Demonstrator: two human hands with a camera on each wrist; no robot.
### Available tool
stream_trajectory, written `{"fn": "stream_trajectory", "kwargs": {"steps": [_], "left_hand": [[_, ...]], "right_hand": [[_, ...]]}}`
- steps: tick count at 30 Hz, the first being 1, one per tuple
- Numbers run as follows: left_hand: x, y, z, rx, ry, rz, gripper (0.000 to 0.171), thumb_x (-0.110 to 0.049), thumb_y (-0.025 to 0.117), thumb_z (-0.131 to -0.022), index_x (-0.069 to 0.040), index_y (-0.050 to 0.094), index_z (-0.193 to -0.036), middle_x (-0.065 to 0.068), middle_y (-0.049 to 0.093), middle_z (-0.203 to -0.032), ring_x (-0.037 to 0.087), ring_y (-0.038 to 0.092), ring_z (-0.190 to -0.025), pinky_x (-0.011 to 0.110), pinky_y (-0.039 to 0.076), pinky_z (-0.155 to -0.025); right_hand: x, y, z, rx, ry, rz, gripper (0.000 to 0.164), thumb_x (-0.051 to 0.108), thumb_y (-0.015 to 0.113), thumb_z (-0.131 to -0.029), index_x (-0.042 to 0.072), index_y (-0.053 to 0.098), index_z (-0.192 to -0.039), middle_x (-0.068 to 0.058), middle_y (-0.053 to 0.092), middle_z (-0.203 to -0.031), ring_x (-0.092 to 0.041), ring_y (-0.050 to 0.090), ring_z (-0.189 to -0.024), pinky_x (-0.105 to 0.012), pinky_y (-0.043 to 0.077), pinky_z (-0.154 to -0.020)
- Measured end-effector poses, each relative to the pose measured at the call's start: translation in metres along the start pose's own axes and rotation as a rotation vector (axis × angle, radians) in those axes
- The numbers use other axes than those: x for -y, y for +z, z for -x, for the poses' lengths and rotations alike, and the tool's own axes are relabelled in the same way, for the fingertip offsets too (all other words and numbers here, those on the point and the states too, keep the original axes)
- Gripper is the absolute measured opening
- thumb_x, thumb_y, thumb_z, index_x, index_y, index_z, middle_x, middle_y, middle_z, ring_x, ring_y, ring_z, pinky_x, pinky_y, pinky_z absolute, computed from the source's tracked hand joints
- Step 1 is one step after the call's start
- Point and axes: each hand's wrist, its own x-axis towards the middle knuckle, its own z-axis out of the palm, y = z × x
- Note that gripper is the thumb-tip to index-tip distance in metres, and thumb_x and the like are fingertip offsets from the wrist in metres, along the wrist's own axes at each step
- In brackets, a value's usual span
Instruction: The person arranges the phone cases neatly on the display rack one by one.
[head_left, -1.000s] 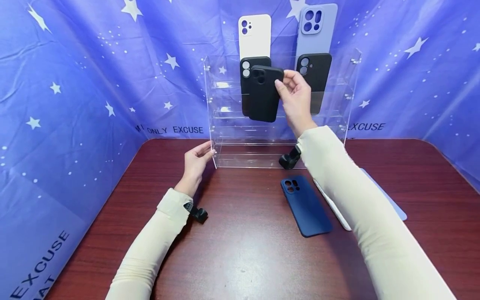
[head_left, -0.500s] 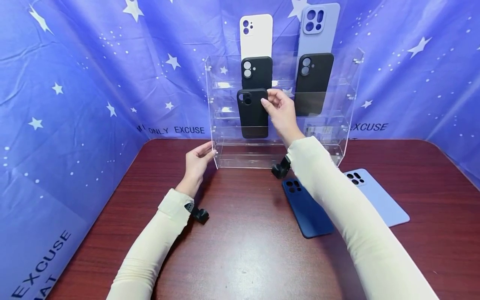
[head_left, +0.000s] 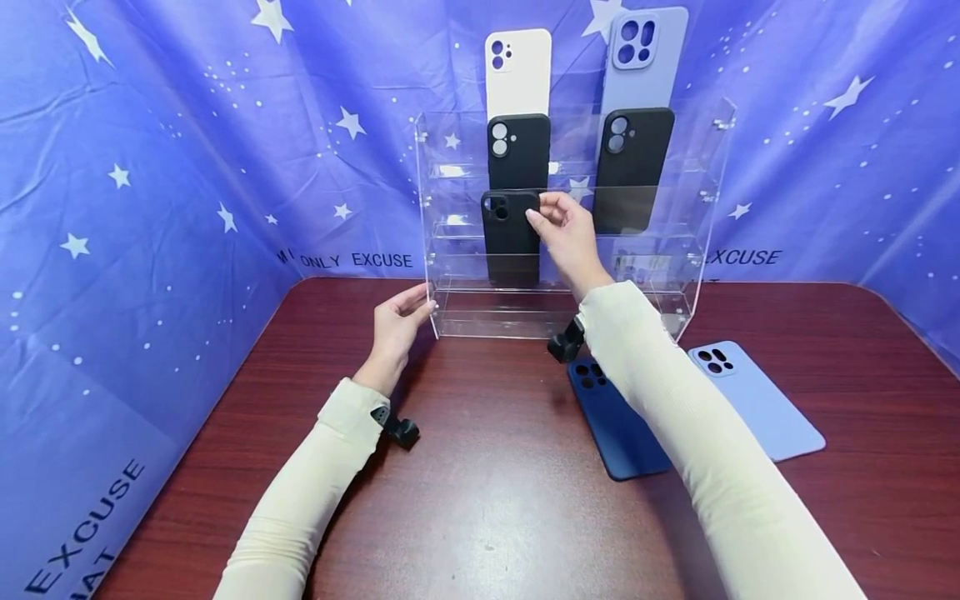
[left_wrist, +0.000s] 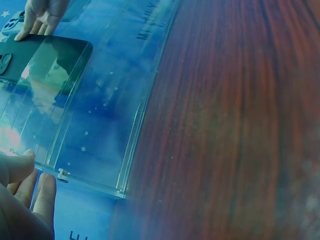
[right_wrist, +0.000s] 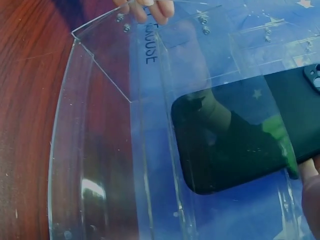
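Note:
My right hand [head_left: 567, 237] pinches a black phone case [head_left: 512, 242] by its upper right edge. The case stands upright in a tier of a clear acrylic display rack [head_left: 450, 275]; in the right wrist view the lower part of this black case [right_wrist: 230, 145] shows behind a clear front panel. My left hand [head_left: 397, 327] grips the rack's left side panel near the bottom, thumb in front. Another black case [head_left: 517, 150] stands one tier higher, with a white case [head_left: 517, 79] above that. To the right stand a black case [head_left: 637, 162] and a lavender case [head_left: 651, 50].
On the dark red wooden table [head_left: 450, 500], a navy phone case [head_left: 618, 425] lies partly under my right forearm. A light blue case [head_left: 761, 400] lies to its right. Behind the rack hangs a blue curtain [head_left: 187, 150] with white stars and lettering.
My right hand has brought the black case down and left from in front of the middle tier, then lower into the tier below. The left hand stays on the rack's side.

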Motion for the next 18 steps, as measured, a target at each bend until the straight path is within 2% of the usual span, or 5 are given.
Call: {"fn": "stream_trajectory", "kwargs": {"steps": [3,6,11,14,18], "left_hand": [[0.000,0.000,0.000,0.003,-0.002,-0.001,0.036,0.014,0.063,-0.081,0.010,0.060,-0.117,0.028,0.059,-0.117,-0.003,0.064,-0.076,0.015,0.053,-0.076],[0.001,-0.001,-0.001,0.003,-0.008,0.000,0.036,0.013,0.063,-0.082,0.010,0.061,-0.117,0.027,0.060,-0.117,-0.003,0.064,-0.076,0.015,0.053,-0.076],[0.002,-0.001,-0.001,0.001,-0.018,0.000,0.036,0.012,0.063,-0.082,0.010,0.060,-0.117,0.028,0.060,-0.117,-0.002,0.064,-0.074,0.016,0.054,-0.076],[0.002,0.000,-0.002,0.001,-0.015,0.000,0.036,0.012,0.064,-0.082,0.009,0.061,-0.117,0.028,0.060,-0.117,-0.002,0.065,-0.075,0.016,0.054,-0.076],[0.003,0.000,-0.002,-0.002,-0.014,0.001,0.036,0.012,0.064,-0.081,0.008,0.061,-0.117,0.027,0.060,-0.117,-0.002,0.065,-0.076,0.017,0.054,-0.076]], "right_hand": [[0.002,-0.002,0.000,-0.033,0.052,-0.004,0.011,0.004,0.068,-0.085,0.002,0.061,-0.093,0.011,0.061,-0.069,-0.002,0.050,-0.061,-0.015,0.044,-0.055],[0.004,-0.004,0.000,-0.071,0.103,0.008,0.011,0.008,0.073,-0.082,0.007,0.062,-0.083,0.009,0.062,-0.067,-0.004,0.053,-0.060,-0.017,0.048,-0.056],[0.008,-0.009,0.001,-0.114,0.189,0.120,0.019,0.021,0.078,-0.078,0.007,0.067,-0.082,0.004,0.066,-0.070,-0.008,0.061,-0.066,-0.022,0.057,-0.067],[0.011,-0.012,0.002,-0.120,0.193,0.209,0.028,0.028,0.079,-0.076,0.004,0.071,-0.087,0.002,0.068,-0.074,-0.012,0.065,-0.069,-0.027,0.058,-0.071],[0.013,-0.012,0.003,-0.120,0.154,0.298,0.031,0.030,0.079,-0.076,0.001,0.073,-0.087,0.001,0.068,-0.074,-0.014,0.067,-0.067,-0.027,0.058,-0.066]]}}
